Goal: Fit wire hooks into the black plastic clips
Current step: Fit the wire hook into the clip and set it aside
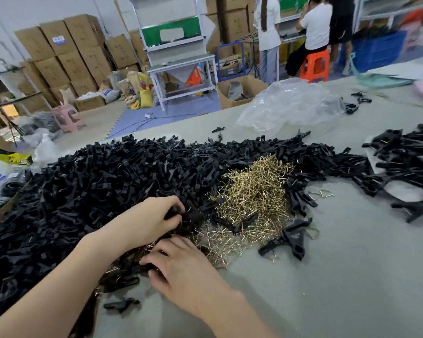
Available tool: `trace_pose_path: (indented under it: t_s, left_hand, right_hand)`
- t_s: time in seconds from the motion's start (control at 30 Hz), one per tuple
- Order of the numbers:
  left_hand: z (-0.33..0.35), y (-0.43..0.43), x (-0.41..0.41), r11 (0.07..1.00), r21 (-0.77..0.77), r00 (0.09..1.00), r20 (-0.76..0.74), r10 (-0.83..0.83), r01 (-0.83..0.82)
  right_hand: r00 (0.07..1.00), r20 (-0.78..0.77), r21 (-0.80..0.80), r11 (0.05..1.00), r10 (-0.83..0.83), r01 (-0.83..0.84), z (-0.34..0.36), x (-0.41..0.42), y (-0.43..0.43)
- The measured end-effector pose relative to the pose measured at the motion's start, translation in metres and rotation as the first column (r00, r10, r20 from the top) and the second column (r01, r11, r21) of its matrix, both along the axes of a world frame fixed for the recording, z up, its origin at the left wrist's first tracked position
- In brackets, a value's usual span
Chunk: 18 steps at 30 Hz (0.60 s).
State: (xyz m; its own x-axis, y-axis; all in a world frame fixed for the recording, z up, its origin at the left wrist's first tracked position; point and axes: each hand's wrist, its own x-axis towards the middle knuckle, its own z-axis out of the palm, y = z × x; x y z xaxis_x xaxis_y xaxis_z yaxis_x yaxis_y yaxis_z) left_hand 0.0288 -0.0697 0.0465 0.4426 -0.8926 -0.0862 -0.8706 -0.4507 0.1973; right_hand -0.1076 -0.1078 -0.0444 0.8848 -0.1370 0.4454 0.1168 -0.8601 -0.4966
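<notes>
The left hand (154, 219), at lower centre of the frame, grips one black clip (175, 211) in curled fingers at the edge of the unfitted clip pile (95, 191), which covers the left and centre of the worktop (352, 276). The right hand (185, 267), just below it, has its fingertips down among clips and stray wire at the near edge of the heap of wire hooks (254, 191); whether it pinches a hook cannot be determined. A smaller group of finished clips (405, 162), with wire showing, lies at the right edge, so by pile size only a small fraction appears complete and the bulk remains to be fitted.
</notes>
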Motion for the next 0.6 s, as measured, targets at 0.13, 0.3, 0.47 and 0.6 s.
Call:
trace_pose_path:
  t_s: [0.13,0.3,0.47,0.6]
  left_hand:
    - [0.006,0.004,0.01,0.998,-0.068,1.0,-0.021,0.009,-0.011]
    - [0.011,0.004,0.012,0.984,-0.17,0.987,-0.156,0.03,-0.057]
    - [0.0,-0.021,-0.011,0.984,0.083,0.968,0.181,-0.173,0.16]
    - [-0.01,-0.039,-0.018,0.916,0.365,0.836,0.439,-0.328,0.168]
  right_hand:
    - [1.0,-0.002,0.025,1.0,0.012,-0.012,0.003,-0.002,0.0]
    - [1.0,-0.02,0.02,1.0,0.013,-0.012,0.006,-0.003,0.0]
    - [0.995,-0.098,0.013,1.0,0.02,-0.018,0.008,0.0,-0.001]
    - [0.992,-0.124,0.015,1.0,0.018,-0.016,0.009,-0.002,-0.002]
